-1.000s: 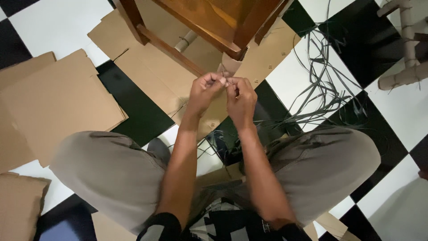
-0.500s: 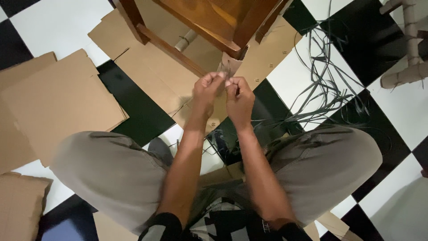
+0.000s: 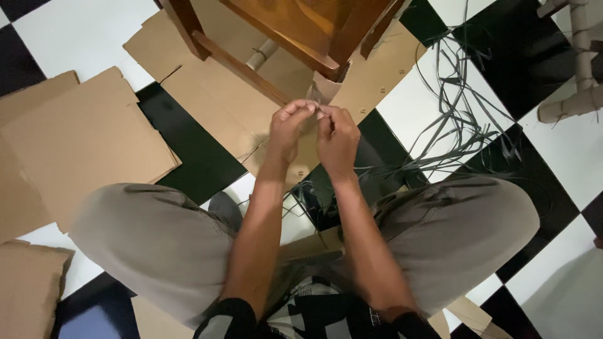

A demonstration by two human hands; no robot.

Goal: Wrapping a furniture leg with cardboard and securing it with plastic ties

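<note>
A person sits on a checkered floor [image 3: 94, 44], knees apart. The left hand [image 3: 290, 125] and right hand [image 3: 338, 135] meet fingertip to fingertip, each grip pinched on a thin strip [image 3: 318, 110], too small to identify, just below a wooden chair frame [image 3: 282, 37]. Flattened cardboard [image 3: 81, 138] lies underneath. Loose dark strips [image 3: 458, 125] tangle at right, beside cardboard tubes [image 3: 575, 75].

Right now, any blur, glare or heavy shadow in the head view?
Head view: even, soft light, no glare on the checkered floor; both hands fairly sharp, though what the fingertips pinch is too small to tell; faint shadow under the wooden chair frame.
</note>
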